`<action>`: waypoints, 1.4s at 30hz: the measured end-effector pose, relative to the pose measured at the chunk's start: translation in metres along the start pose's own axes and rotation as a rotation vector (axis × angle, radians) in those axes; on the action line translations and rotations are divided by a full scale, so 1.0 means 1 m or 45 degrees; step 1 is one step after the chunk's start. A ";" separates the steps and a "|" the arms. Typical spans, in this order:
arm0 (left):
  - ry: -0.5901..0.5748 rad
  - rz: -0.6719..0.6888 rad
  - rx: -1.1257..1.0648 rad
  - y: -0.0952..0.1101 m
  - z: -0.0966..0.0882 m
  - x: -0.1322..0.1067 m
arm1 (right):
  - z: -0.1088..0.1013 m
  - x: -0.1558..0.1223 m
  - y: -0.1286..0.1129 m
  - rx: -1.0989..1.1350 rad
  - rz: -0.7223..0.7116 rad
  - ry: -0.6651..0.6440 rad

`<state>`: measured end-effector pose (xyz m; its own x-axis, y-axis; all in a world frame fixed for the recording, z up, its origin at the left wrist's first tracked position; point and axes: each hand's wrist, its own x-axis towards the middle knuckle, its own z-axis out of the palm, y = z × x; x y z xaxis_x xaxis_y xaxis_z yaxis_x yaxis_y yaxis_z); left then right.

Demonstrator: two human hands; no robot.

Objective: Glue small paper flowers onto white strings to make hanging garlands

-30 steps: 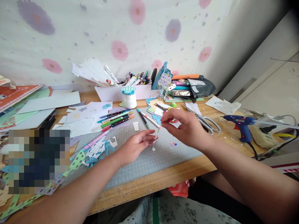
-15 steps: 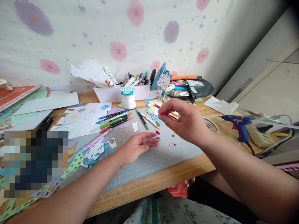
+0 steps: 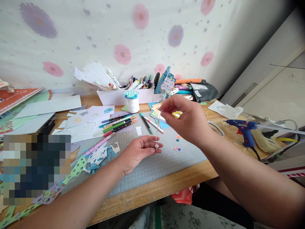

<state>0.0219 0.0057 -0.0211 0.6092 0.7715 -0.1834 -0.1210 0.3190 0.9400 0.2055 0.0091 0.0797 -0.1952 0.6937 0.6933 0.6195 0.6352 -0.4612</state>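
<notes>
My right hand [image 3: 188, 121] is raised over the grey cutting mat [image 3: 152, 159], its thumb and forefinger pinched on the top of a thin string [image 3: 157, 127] that hangs straight down. Small paper pieces are strung on it, and a little white piece [image 3: 156, 146] hangs at its lower end. My left hand [image 3: 138, 151] rests palm up on the mat, fingers loosely curled, with their tips touching that lower end. Tiny coloured paper cut-outs [image 3: 177, 148] lie on the mat under my right wrist.
Coloured markers [image 3: 119, 122] and paper scraps [image 3: 95, 156] lie left of my hands. A white spool [image 3: 132, 101] and a white box of pens [image 3: 126, 92] stand behind. Scissors [image 3: 215, 127] and a blue glue gun [image 3: 243, 128] lie to the right.
My right hand has risen and drawn back toward the spool, pulling the string up taut. The left hand stayed on the mat, its fingertips now at the string's lower end.
</notes>
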 end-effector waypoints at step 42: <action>0.214 -0.006 0.034 0.002 0.003 -0.002 | -0.015 0.003 0.041 -0.187 0.275 0.010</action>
<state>0.0229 0.0031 -0.0183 0.4700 0.8519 -0.2311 -0.0960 0.3096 0.9460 0.2414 0.0317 0.0708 -0.0406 0.8049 0.5920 0.7499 0.4161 -0.5143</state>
